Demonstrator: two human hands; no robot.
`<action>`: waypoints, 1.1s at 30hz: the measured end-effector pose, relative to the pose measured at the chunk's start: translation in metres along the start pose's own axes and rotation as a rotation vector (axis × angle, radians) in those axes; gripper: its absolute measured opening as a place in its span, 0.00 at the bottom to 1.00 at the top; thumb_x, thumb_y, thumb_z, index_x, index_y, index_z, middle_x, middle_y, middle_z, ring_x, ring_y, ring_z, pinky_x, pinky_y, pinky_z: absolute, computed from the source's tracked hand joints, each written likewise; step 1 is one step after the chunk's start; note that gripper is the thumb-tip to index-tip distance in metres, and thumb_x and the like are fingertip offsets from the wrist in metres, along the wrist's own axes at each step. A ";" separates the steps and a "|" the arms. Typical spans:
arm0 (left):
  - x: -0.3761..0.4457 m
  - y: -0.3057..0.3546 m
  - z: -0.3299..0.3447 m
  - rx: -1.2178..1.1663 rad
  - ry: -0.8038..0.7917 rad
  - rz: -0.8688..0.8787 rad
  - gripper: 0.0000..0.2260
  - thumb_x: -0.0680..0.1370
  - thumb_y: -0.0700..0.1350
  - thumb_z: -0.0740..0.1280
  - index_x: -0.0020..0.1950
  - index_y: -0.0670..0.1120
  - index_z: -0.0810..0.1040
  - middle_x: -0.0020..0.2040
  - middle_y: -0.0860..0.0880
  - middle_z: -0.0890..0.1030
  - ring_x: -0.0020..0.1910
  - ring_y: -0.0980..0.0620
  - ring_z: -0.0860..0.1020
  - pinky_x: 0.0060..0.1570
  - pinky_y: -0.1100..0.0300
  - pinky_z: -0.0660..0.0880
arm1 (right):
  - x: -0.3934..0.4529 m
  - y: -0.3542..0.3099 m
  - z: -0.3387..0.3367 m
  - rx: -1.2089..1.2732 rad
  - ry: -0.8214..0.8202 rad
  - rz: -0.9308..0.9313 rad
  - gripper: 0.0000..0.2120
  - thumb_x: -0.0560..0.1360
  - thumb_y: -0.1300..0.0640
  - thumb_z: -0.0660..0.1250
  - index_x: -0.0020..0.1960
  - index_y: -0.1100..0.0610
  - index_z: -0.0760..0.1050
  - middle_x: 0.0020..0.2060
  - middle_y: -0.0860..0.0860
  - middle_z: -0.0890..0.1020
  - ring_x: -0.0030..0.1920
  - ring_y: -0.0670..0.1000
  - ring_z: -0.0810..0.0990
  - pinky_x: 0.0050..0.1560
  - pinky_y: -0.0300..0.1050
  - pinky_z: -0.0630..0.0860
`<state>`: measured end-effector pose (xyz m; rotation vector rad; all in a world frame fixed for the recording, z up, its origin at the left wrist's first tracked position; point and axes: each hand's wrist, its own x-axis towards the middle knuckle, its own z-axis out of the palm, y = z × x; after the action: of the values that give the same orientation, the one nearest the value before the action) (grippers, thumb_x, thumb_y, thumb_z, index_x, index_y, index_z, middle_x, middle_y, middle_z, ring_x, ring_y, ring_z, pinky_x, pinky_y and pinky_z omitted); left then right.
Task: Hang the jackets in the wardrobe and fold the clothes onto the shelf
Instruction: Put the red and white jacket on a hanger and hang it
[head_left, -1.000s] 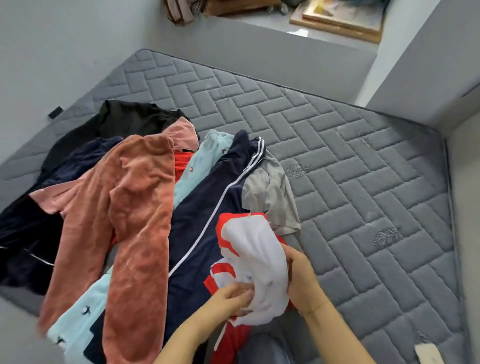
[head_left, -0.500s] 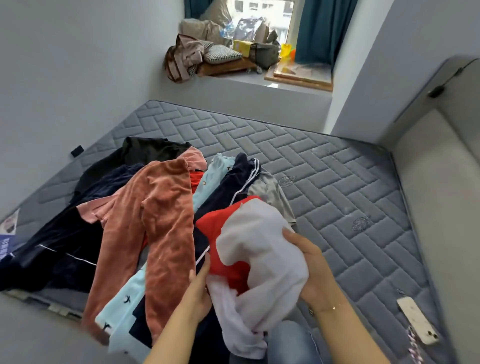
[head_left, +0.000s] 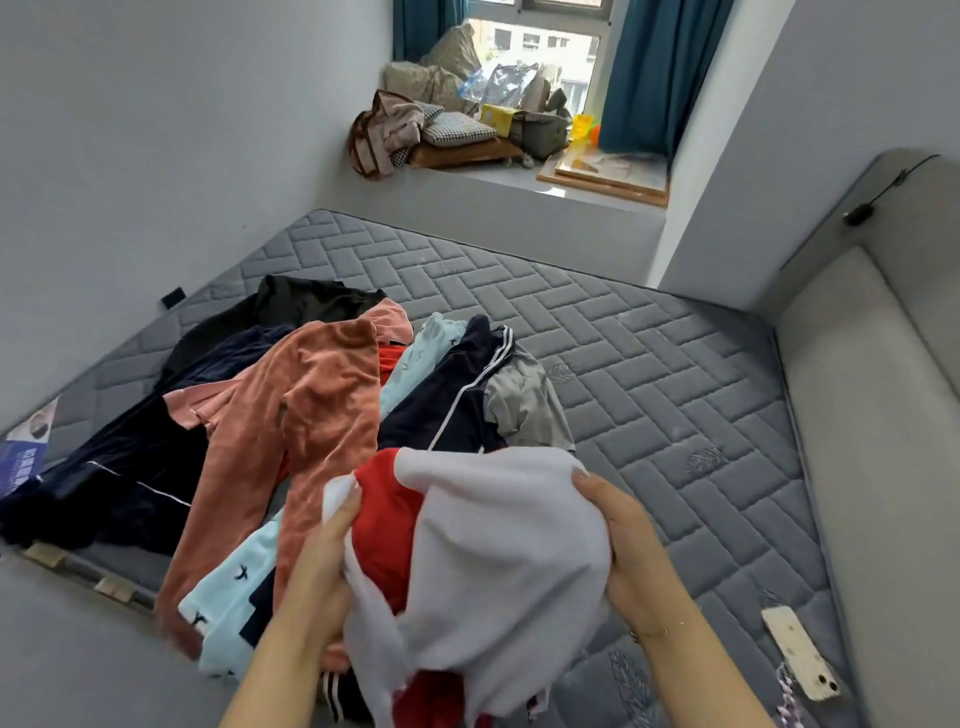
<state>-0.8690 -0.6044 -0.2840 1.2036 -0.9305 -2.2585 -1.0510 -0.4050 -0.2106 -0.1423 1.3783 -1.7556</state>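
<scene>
We hold a crumpled white-and-red garment (head_left: 483, 561) above the mattress (head_left: 649, 374). Our left hand (head_left: 324, 566) and right hand (head_left: 631, 556) grasp its bunched edges.

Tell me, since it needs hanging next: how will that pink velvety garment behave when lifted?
The pink velvety garment will probably go floppy: it already drapes in soft folds over the pile. Its plush nap should grip fingers. It may drag the light blue garment beneath it.

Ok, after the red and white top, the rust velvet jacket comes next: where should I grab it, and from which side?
A judgement: take the rust velvet jacket at its far, top end, where it peaks above the pile. It lies on top, so nothing pins it. Come from above with the left hand once it lets go of the red and white top; the right hand is farther off.
</scene>
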 end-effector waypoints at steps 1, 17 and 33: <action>-0.008 0.008 0.006 0.053 0.035 0.090 0.21 0.65 0.60 0.75 0.52 0.51 0.84 0.53 0.41 0.85 0.52 0.44 0.84 0.47 0.52 0.80 | -0.002 0.000 -0.009 -0.045 0.010 -0.013 0.19 0.76 0.51 0.67 0.61 0.61 0.79 0.57 0.62 0.82 0.59 0.62 0.80 0.63 0.61 0.74; -0.162 0.050 0.152 0.802 -0.344 0.416 0.28 0.59 0.61 0.77 0.46 0.39 0.84 0.42 0.37 0.83 0.40 0.48 0.79 0.43 0.55 0.74 | -0.016 0.033 -0.080 -0.621 -0.188 -0.086 0.44 0.73 0.45 0.72 0.76 0.36 0.44 0.74 0.40 0.55 0.72 0.45 0.64 0.70 0.48 0.65; -0.254 0.043 0.036 0.939 0.301 0.637 0.12 0.71 0.39 0.76 0.40 0.59 0.85 0.39 0.54 0.85 0.40 0.59 0.81 0.41 0.67 0.74 | -0.043 0.023 -0.018 -0.923 -0.320 -0.607 0.09 0.78 0.59 0.64 0.40 0.51 0.72 0.27 0.42 0.74 0.30 0.43 0.71 0.34 0.42 0.67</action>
<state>-0.7599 -0.4624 -0.0954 1.2559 -1.9868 -1.0860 -1.0221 -0.3629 -0.2186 -1.3935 1.9067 -1.2904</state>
